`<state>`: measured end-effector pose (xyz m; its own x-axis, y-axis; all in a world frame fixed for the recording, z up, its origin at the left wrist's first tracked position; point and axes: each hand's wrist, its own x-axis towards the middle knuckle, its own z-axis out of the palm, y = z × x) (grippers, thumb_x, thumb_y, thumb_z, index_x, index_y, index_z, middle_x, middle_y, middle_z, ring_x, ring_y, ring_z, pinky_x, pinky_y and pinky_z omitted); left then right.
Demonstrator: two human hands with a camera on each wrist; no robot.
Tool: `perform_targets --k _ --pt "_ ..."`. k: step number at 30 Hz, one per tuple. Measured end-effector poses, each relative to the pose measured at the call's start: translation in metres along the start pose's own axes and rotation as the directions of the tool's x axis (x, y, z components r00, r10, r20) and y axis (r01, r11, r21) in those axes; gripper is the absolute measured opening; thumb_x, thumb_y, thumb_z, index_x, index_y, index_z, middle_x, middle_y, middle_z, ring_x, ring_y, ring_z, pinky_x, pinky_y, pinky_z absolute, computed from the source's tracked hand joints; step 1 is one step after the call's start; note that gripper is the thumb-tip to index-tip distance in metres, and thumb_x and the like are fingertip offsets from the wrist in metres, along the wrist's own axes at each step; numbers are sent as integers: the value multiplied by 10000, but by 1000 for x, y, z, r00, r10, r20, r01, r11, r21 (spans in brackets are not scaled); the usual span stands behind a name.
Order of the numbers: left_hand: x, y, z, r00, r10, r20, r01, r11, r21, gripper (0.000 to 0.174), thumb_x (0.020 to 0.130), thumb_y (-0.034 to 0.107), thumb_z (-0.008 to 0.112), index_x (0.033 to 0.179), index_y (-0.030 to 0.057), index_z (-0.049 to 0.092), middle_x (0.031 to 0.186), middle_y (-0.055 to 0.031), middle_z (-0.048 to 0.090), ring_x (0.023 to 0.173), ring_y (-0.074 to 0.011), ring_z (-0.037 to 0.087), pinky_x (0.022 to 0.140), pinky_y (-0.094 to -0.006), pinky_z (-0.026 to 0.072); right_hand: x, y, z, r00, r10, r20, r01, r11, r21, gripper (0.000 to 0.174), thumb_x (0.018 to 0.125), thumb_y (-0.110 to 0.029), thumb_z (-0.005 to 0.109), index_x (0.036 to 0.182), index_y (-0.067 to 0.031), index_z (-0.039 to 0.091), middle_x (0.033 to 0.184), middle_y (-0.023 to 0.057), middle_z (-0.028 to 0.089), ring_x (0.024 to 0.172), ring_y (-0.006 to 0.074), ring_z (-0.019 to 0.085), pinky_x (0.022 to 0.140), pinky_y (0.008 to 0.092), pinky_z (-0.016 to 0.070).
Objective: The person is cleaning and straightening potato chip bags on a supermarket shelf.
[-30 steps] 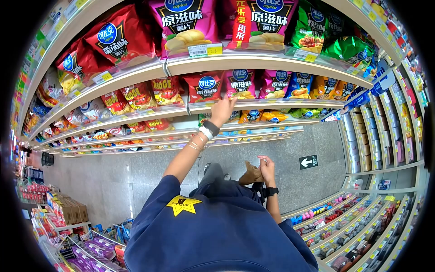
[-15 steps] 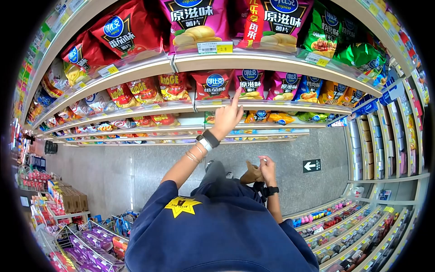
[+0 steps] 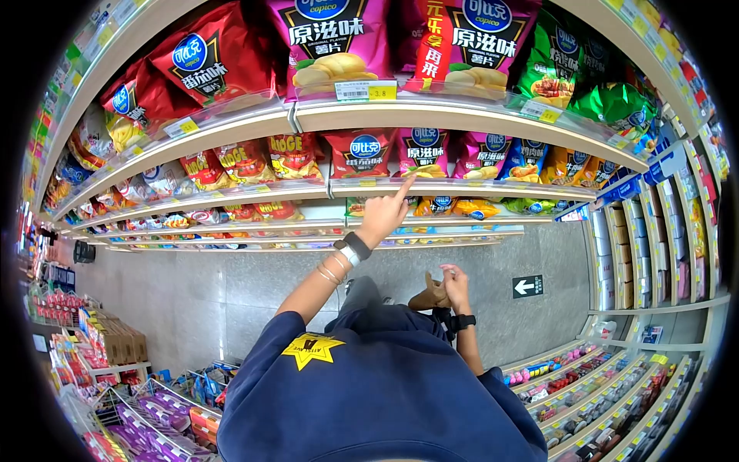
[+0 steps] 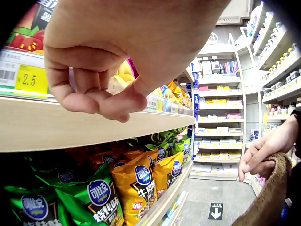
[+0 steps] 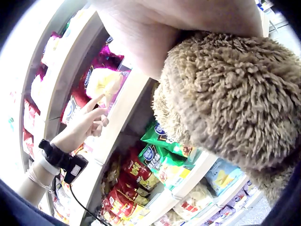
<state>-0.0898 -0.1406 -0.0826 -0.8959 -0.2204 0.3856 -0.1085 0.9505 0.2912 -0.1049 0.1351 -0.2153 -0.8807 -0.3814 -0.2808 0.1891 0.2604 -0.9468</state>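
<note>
My left hand (image 3: 385, 212) is raised at the second shelf, its index finger stretched toward the lower part of a pink potato chip bag (image 3: 422, 148). The right wrist view shows that left hand (image 5: 79, 133) with the other fingers bent, holding nothing. From the left wrist, the hand (image 4: 117, 54) hangs in front of the shelf edge beside a yellow price tag (image 4: 32, 77). Low by my body, my right hand (image 3: 456, 289) grips a brown fuzzy plush thing (image 5: 235, 94). Its shaggy pile fills much of the right wrist view; its full shape is hidden.
Red chip bags (image 3: 360, 154) stand left of the pink one, blue and orange bags (image 3: 566, 163) to its right. A deeper shelf (image 3: 462, 119) juts out above. Green and orange bags (image 4: 134, 186) lie below. Shelves of small goods (image 3: 593, 400) stand behind at right.
My left index finger first touched the pink bag's lower part, lifted over its front, then dropped to its bottom edge. The right hand keeps its hold on the plush thing.
</note>
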Motion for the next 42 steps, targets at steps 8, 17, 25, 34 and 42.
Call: perform_targets --k 8,17,25,34,42 --pt "3 -4 -4 998 -6 -57 1 997 -79 687 864 165 548 1483 223 255 696 -110 645 480 -299 598 423 -418 469 15 -10 12 996 4 94 1 998 -55 154 924 -127 547 957 -17 649 608 10 574 508 77 527 484 252 403" --pt "-10 -1 -9 997 -55 61 63 987 -150 713 872 182 562 1490 174 206 750 -143 669 492 -316 601 435 -414 475 23 -10 17 993 15 113 -5 996 -93 157 921 -114 538 970 -14 649 596 29 584 489 96 531 471 259 403" --pt "-100 12 21 887 338 316 -168 872 -459 566 851 295 634 1351 100 452 1177 -133 587 1046 -318 579 886 -442 459 13 -32 38 970 -52 236 53 999 -2 144 937 -89 535 1012 -13 632 596 20 576 496 57 499 459 238 374" --pt "-137 34 5 872 113 476 194 814 -548 426 818 291 662 1124 6 580 1131 -156 593 1071 -320 553 913 -414 427 -25 -126 74 914 -156 374 76 972 221 166 949 -98 561 1082 -10 605 639 -29 561 559 17 492 500 187 354" --pt "-169 14 -31 855 -362 372 517 533 -670 295 909 242 608 998 -40 602 806 -120 651 711 -209 631 629 -334 497 -30 -113 96 768 -237 595 174 971 163 740 788 -161 763 1388 -2 361 1375 154 435 1297 245 407 1085 368 315"
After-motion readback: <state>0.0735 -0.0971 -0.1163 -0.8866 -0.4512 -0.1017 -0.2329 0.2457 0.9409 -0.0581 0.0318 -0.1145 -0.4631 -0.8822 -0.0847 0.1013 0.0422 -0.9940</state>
